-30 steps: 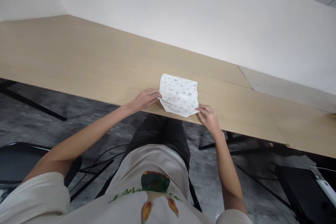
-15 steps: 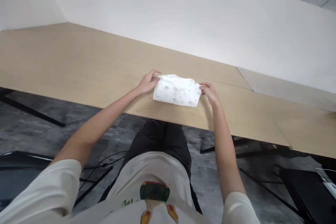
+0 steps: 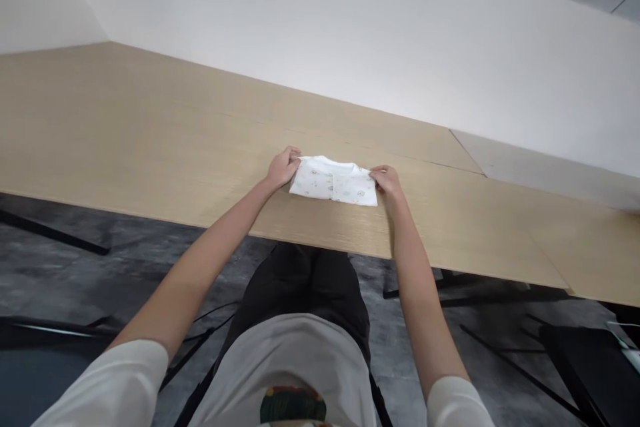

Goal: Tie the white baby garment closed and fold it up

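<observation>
The left hand [image 3: 283, 167] and right hand [image 3: 386, 179] pinch the folded cloth [image 3: 333, 181] on the table [image 3: 150, 127]; a loose grip could let it flop open.

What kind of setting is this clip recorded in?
Probably an office or workroom: a long wooden desk against a plain white partition, grey floor with cables beneath. Both hands hold a folded printed cloth.

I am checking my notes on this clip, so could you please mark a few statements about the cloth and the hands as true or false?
1. The folded white cloth lies on the wooden table. True.
2. The left hand grips the cloth's left end. True.
3. The right hand rests in the lap. False: it holds the cloth's right end.
4. The cloth is plain black. False: it is white with small prints.
</observation>
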`<act>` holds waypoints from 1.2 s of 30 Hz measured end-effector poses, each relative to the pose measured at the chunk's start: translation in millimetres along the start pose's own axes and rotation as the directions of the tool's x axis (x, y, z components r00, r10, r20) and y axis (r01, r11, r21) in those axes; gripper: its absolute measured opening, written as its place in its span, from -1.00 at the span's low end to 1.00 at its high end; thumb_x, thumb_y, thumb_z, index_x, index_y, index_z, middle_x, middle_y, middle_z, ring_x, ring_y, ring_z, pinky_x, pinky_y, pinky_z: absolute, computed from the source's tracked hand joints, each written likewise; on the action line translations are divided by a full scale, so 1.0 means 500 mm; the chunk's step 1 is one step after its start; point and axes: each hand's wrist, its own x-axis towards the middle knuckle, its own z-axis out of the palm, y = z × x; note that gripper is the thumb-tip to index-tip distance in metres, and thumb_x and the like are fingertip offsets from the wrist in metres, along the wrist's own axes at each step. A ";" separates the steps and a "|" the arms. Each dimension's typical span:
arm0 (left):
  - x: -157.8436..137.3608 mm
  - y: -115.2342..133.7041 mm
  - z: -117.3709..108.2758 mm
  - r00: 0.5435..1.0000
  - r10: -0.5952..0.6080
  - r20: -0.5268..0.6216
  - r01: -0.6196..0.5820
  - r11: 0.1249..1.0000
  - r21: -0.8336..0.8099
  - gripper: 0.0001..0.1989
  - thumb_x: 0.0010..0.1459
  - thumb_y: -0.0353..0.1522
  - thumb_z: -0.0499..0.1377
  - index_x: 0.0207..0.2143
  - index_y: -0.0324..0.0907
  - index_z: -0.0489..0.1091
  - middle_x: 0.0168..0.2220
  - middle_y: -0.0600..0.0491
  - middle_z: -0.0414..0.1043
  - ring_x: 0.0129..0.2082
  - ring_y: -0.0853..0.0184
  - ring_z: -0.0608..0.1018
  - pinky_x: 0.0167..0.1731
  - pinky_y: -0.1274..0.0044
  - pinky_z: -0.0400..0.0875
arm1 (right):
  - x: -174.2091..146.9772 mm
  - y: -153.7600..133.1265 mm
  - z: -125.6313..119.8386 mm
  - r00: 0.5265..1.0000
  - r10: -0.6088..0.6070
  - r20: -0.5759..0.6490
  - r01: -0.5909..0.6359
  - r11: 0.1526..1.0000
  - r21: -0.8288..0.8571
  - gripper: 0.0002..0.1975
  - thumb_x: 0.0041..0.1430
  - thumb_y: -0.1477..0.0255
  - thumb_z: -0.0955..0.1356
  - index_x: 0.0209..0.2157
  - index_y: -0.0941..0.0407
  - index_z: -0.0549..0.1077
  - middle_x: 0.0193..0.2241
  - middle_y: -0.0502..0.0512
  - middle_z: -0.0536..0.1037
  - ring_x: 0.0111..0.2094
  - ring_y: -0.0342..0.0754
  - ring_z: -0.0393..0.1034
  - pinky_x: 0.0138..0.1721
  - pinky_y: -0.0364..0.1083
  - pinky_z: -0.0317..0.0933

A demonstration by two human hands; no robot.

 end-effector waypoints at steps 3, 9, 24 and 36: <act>-0.004 0.001 -0.008 1.000 -0.002 0.016 0.002 0.999 0.047 -0.59 0.07 -0.35 0.09 0.00 -0.23 0.34 -0.28 -0.03 0.49 -0.28 0.26 0.48 -0.15 0.42 0.34 | 0.004 0.010 0.000 0.999 -0.051 -0.008 0.050 0.997 -0.055 -0.74 -0.11 0.48 0.35 -0.29 0.18 0.46 -0.57 0.00 0.43 -0.62 -0.17 0.25 -0.58 -0.19 0.14; -0.004 0.003 -0.011 0.999 -0.013 0.031 0.011 0.997 0.073 -0.65 0.01 -0.37 0.12 -0.11 -0.24 0.44 -0.23 -0.06 0.51 -0.25 0.27 0.49 -0.14 0.45 0.36 | -0.001 0.012 0.000 0.987 -0.160 -0.033 0.150 0.968 -0.203 -0.77 -0.10 0.41 0.38 -0.34 0.21 0.53 -0.39 0.18 0.55 -0.39 -0.03 0.41 -0.27 -0.07 0.30; -0.008 0.004 -0.012 0.999 -0.046 0.029 0.046 0.999 0.003 -0.69 0.11 -0.37 0.03 -0.22 -0.20 0.55 -0.15 -0.05 0.55 -0.15 0.25 0.53 -0.06 0.47 0.36 | -0.013 0.006 0.009 0.962 -0.268 -0.056 0.236 0.915 -0.328 -0.69 0.12 0.36 0.26 -0.32 0.22 0.59 -0.28 0.26 0.60 -0.26 0.05 0.47 -0.18 -0.06 0.26; -0.008 0.005 -0.013 0.999 -0.022 0.035 0.020 0.998 0.051 -0.64 0.21 -0.25 -0.01 -0.22 -0.22 0.53 -0.13 -0.09 0.54 -0.13 0.21 0.51 -0.10 0.45 0.34 | -0.019 0.002 0.006 0.965 -0.261 -0.041 0.229 0.905 -0.358 -0.72 0.15 0.38 0.26 -0.31 0.21 0.57 -0.29 0.24 0.59 -0.25 0.02 0.44 -0.17 -0.08 0.24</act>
